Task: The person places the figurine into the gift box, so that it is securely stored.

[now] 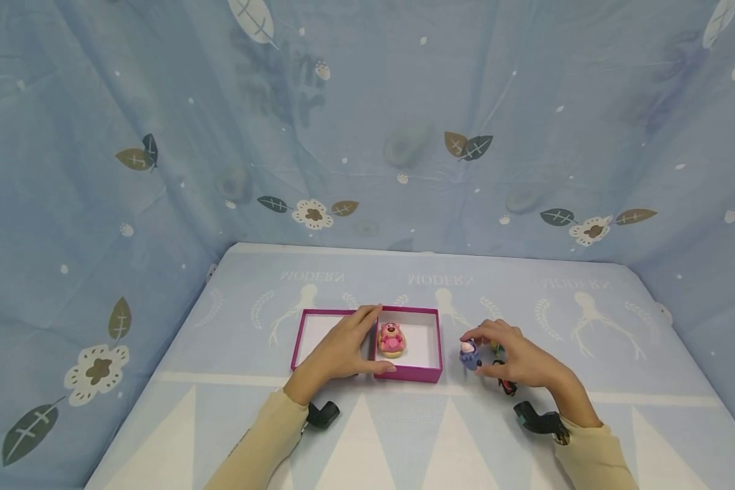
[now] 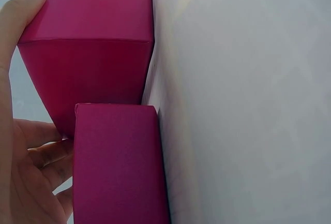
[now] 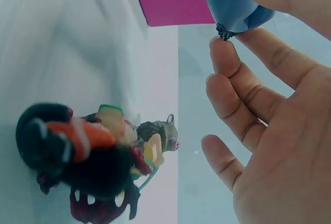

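Blue fabric [image 1: 373, 88] printed with leaves and flowers hangs behind and to both sides of a tabletop [image 1: 661, 388] dressed in pale-blue patterned cloth. On it stands a magenta box [image 1: 407, 373] with a white inside, and a pink bear figurine [image 1: 392, 341] lies inside, towards the left wall. Just to its left is a shallower magenta tray [image 1: 299, 337], also white inside, partly hidden by the person's left hand [image 1: 345, 346].

That hand's grip is wide, spanning the box's left side with the thumb at the near wall and the fingers at the far corner. The right hand [image 1: 517, 354], well apart from the left, has a narrow grip: thumb and fingertips pinch a blue figurine [image 1: 469, 358] to the right of the box. Near this hand, more small figures are clustered, among them a dark one with orange [image 3: 88, 136] and a grey one with a loop [image 3: 156, 132], slightly blurred.
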`<action>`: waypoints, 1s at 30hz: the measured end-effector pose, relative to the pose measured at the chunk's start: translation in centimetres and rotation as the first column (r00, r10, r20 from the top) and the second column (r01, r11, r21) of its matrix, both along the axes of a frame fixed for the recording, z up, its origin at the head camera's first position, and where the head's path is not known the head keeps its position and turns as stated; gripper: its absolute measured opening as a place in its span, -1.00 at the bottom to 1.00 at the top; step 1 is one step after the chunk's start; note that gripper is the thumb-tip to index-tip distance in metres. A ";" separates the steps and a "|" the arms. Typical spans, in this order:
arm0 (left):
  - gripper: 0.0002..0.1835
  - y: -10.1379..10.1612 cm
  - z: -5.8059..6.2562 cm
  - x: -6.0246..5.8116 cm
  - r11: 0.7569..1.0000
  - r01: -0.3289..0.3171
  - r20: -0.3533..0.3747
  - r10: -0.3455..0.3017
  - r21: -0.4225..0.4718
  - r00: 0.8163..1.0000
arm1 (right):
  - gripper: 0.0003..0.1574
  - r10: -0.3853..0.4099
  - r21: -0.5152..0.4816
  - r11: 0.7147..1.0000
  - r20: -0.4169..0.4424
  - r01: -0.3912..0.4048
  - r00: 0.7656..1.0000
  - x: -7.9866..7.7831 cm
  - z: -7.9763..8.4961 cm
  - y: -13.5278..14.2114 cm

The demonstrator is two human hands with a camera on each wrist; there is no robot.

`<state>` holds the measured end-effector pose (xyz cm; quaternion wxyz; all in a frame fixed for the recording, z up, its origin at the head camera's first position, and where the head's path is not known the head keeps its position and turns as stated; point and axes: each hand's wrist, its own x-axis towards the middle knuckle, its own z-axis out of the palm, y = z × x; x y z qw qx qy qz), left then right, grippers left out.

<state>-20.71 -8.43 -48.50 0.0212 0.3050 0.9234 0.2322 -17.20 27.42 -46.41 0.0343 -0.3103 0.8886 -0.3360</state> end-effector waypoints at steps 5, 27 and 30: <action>0.24 -0.1 0.1 -0.1 1.000 -0.002 -0.010 0.002 0.003 1.000 | -0.35 0.008 -0.015 1.000 -0.006 -0.008 1.000 -0.1 0.2 -0.5; 0.24 0.0 0.2 -0.1 1.000 -0.001 0.010 0.001 0.000 1.000 | -0.32 0.046 -0.120 0.992 0.012 -0.044 0.999 -0.5 0.9 -3.1; 0.24 0.0 0.1 0.0 1.000 -0.005 0.017 0.005 0.001 1.000 | -0.34 0.053 -0.144 0.988 0.024 -0.049 0.998 -0.7 1.3 -4.2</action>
